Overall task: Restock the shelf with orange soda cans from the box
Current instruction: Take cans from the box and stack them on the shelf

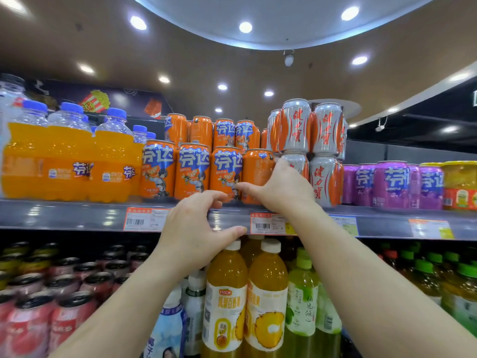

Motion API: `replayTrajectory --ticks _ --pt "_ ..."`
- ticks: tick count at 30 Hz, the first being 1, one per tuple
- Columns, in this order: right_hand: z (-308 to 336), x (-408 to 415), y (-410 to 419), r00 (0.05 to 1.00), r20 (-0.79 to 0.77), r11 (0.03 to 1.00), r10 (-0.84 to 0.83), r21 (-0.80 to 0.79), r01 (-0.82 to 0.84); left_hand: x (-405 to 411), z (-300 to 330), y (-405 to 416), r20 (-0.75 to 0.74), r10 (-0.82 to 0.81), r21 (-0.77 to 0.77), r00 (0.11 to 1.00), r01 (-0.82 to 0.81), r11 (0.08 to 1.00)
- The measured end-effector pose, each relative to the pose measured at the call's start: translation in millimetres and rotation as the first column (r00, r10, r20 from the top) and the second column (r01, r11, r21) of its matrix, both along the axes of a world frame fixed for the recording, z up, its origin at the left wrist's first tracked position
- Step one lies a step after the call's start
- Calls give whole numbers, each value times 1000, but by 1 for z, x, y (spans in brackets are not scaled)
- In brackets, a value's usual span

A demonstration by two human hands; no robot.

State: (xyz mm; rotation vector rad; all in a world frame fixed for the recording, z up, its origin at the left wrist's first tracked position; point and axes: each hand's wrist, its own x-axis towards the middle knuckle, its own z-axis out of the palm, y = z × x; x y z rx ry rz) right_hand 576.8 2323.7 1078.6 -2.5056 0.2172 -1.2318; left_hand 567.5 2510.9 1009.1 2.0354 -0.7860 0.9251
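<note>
The person appears to be at the placing step: the right hand (280,188) is wrapped around the rightmost orange soda can (258,167) in the front row of the shelf (77,215), thumb across its lower front and fingers curled round its right side, so it is gripping that can. The can stands upright on the shelf, just beside another orange can on its left and touching or nearly touching the silver-and-orange cans (324,177) on its right; its plain back panel faces outward, unlike the three neighbours that show their blue logo. The left hand (192,229) hovers in front of the shelf edge with fingers loosely curled and thumb out, holding nothing. A second tier of orange cans (224,133) is stacked behind and above the front row. The next move probably calls for turning the held can so its label faces front, seating it flush with the row, then letting go without nudging the stacked silver cans, which look easy to topple. The box named in the task is not in view, so how many cans remain cannot be judged. The right-hand fingertips are hidden behind the can, and the price tags (145,219) on the shelf rail are too blurred to read.
</note>
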Motion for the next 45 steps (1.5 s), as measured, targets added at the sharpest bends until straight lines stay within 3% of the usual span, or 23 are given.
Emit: replayTrajectory --ticks 4,9,15,22,28,33,39,45 --pt "3 5 4 1000 21 999 -12 45 11 -3 -1 -2 -11 -27 -1 1000 27 1000" --pt "6 4 -6 994 -78 994 79 88 -72 -2 -3 2 -13 -32 -7 999 32 999" --pt "-4 5 4 999 22 998 -38 44 37 -3 -3 1 -20 -38 -10 999 38 999" --pt "-5 2 -15 981 -20 979 192 76 -190 -2 -5 6 -25 -27 -28 999 26 999" --pt "-10 4 -5 997 53 996 61 56 -64 -2 -5 5 -17 -11 -10 1000 11 1000" --pt "-4 5 -13 982 -32 981 188 61 -186 -1 -4 8 -18 -3 -7 1000 3 1000" --pt "-7 9 -1 997 -11 992 81 96 -80 0 -5 8 0 8 5 1000 -8 1000" --pt "0 11 -7 976 -143 983 166 107 -151 3 -6 16 21 21 -4 1000 -21 1000"
